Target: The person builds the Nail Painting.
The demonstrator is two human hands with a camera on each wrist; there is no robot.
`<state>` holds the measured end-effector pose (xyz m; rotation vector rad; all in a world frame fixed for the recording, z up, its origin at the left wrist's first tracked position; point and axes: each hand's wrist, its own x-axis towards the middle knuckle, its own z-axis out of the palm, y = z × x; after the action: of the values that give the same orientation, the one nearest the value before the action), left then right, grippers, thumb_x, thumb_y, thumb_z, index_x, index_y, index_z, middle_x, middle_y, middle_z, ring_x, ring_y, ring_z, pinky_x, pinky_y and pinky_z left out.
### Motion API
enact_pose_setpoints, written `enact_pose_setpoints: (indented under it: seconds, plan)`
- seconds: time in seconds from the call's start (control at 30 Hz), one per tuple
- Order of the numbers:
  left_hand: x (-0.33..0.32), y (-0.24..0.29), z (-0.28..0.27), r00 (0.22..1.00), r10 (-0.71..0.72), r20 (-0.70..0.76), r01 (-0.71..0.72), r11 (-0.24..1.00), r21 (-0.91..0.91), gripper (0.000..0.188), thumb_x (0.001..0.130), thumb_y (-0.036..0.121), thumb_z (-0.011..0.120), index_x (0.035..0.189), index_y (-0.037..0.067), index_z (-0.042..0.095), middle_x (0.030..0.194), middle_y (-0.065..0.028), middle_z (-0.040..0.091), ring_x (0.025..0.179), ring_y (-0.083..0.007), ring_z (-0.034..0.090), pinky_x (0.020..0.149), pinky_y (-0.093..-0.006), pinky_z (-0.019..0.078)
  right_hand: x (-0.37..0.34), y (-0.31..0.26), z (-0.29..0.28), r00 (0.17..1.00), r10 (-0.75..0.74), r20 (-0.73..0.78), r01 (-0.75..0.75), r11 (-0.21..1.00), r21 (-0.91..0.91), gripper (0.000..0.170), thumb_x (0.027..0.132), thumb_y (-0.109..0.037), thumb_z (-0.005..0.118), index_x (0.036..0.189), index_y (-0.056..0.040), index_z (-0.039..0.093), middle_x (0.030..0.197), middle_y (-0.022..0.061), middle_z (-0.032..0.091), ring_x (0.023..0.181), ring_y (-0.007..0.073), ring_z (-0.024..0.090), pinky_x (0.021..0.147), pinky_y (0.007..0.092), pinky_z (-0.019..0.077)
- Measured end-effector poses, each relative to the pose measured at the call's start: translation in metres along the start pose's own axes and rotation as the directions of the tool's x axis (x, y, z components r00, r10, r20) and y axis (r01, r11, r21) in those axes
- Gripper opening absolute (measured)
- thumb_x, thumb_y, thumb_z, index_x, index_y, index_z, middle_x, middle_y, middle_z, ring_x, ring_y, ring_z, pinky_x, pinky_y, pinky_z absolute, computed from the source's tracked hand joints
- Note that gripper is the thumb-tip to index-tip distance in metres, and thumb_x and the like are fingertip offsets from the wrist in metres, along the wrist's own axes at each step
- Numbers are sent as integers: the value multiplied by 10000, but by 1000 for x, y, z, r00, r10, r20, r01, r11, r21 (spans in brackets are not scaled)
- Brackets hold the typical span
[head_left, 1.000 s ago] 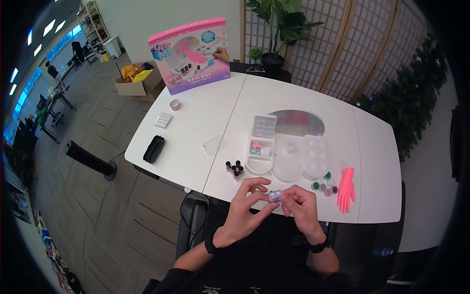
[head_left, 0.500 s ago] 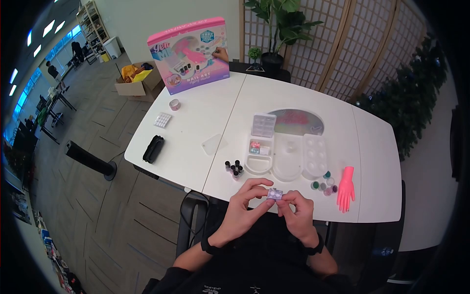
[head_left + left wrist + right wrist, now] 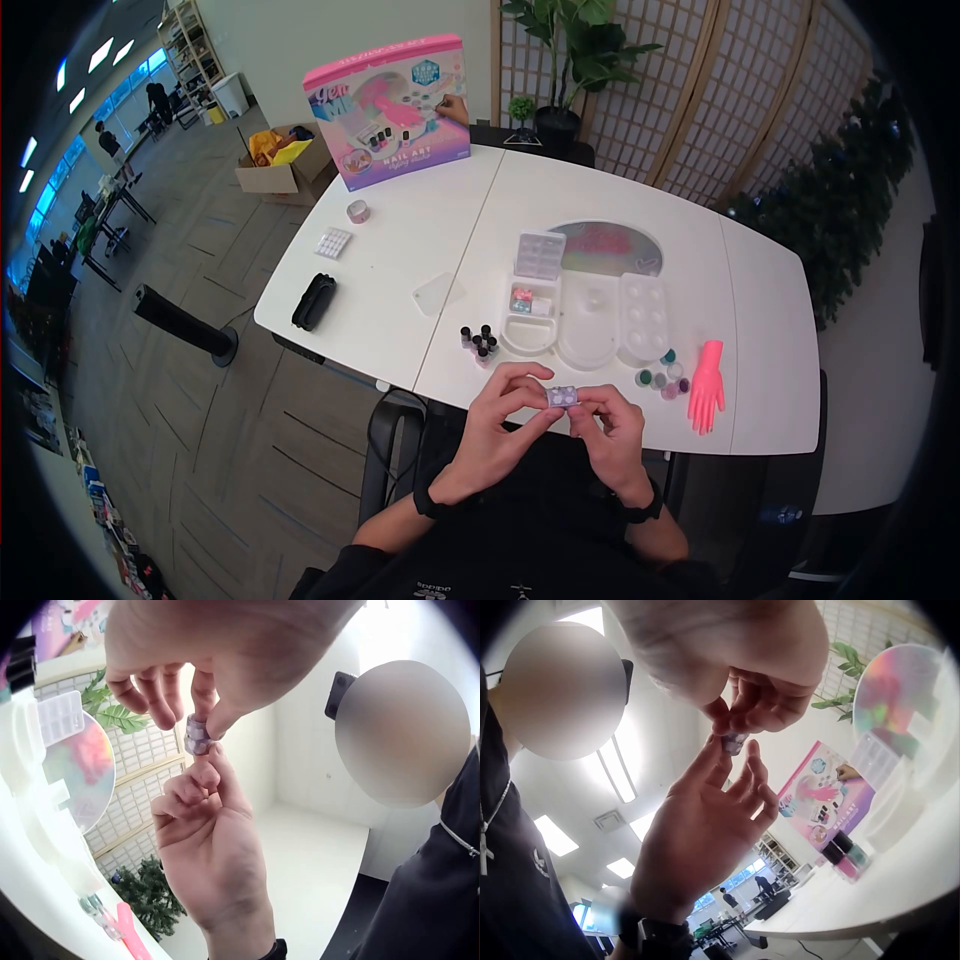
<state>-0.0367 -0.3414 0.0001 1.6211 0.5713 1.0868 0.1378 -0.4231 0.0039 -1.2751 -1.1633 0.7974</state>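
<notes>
A small, shiny lilac piece [image 3: 562, 397] is held up over the table's front edge, one end in each hand. The left hand [image 3: 497, 425] pinches its left end between thumb and index finger, other fingers spread. At the opposite end the right hand [image 3: 612, 440] pinches with thumb and index finger, its remaining fingers bent. Seen in the left wrist view, the lilac piece [image 3: 196, 736] has a patterned, faceted-looking surface. In the right wrist view the same piece [image 3: 733, 742] is partly covered by fingertips.
Beyond the hands lies a white tray [image 3: 586, 352] with a round mirror [image 3: 610, 250]. Small black-capped bottles [image 3: 480, 343] stand left of it; little pots [image 3: 670, 380] and a pink model hand [image 3: 707, 388] lie right. A printed box [image 3: 395, 120] stands at the back left.
Both hands have shifted slightly, and the lilac piece has turned from a tilt to nearly level. The right fingers have come closer around its end.
</notes>
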Motion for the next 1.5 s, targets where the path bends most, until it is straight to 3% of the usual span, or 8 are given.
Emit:
enact_pose_setpoints:
  seconds: [0.23, 0.73, 0.83, 0.87, 0.93, 1.03, 1.23, 1.5]
  plan:
    - [2, 4, -1, 996, 90, 19, -92, 986, 138, 133, 908, 47, 849, 1011, 12, 772, 1345, -108, 649, 1009, -196, 695, 919, -353, 568, -1, -5, 0, 993, 111, 46, -119, 965, 233, 131, 1074, -75, 705, 1129, 42, 681, 855, 67, 739, 726, 86, 649, 680, 241, 508]
    - [4, 5, 0, 996, 72, 49, -79, 985, 154, 100, 902, 38, 843, 921, 25, 746, 1369, -104, 625, 1081, -193, 679, 947, -356, 552, 8, -3, -8, 985, 155, 82, -163, 982, 99, 190, 1097, -172, 696, 1073, 13, 661, 735, 41, 691, 669, 72, 617, 649, 247, 476]
    - [7, 4, 1, 1000, 21, 23, -23, 994, 103, 82, 932, 34, 828, 934, 13, 749, 1365, -115, 642, 1023, -192, 690, 924, -349, 564, 9, -5, -10, 1000, 25, 8, -23, 982, -188, 186, 1028, -135, 775, 1113, -5, 671, 862, 86, 729, 734, 145, 672, 676, 284, 521]
    - [9, 2, 0, 1000, -5, 20, 3, 998, 62, 82, 944, 44, 821, 933, 9, 748, 1361, -112, 644, 1028, -183, 689, 924, -341, 557, 10, -7, -12, 989, -145, 24, 144, 933, -329, 216, 992, -113, 800, 1138, -13, 677, 929, 96, 731, 781, 178, 687, 690, 303, 537]
    - [11, -1, -1, 998, -59, 14, 59, 998, -21, 95, 969, 64, 807, 931, 3, 745, 1352, -107, 646, 1038, -166, 686, 926, -325, 543, 13, -16, -16, 885, -448, 128, 436, 699, -567, 317, 920, -70, 850, 1188, -29, 687, 1062, 115, 737, 874, 244, 716, 719, 342, 568]
    - [14, -11, 0, 996, -81, 37, 85, 987, -133, 120, 991, 86, 790, 933, -7, 742, 1345, -98, 648, 1045, -147, 670, 941, -307, 515, 21, -30, -14, 787, -541, 296, 593, 533, -604, 438, 847, -24, 880, 1244, -42, 696, 1196, 106, 711, 988, 302, 713, 760, 392, 588]
    - [17, -6, 0, 981, -177, 82, 190, 964, -184, 118, 1015, 109, 769, 976, -1, 753, 1367, -93, 643, 1098, -143, 628, 950, -314, 498, 40, -26, -19, 710, -583, 396, 675, 402, -618, 420, 847, -11, 859, 1232, -39, 695, 1150, 85, 720, 956, 280, 715, 802, 397, 567]
    - [33, 1, -18, 985, -171, -21, 173, 975, 141, 153, 1060, 127, 688, 1177, 47, 746, 1392, -90, 627, 1080, -152, 657, 903, -296, 504, 94, -19, -24, 808, -379, 452, 589, 486, -645, 272, 932, -97, 800, 1171, -33, 686, 1057, 96, 709, 931, 294, 695, 829, 422, 562]
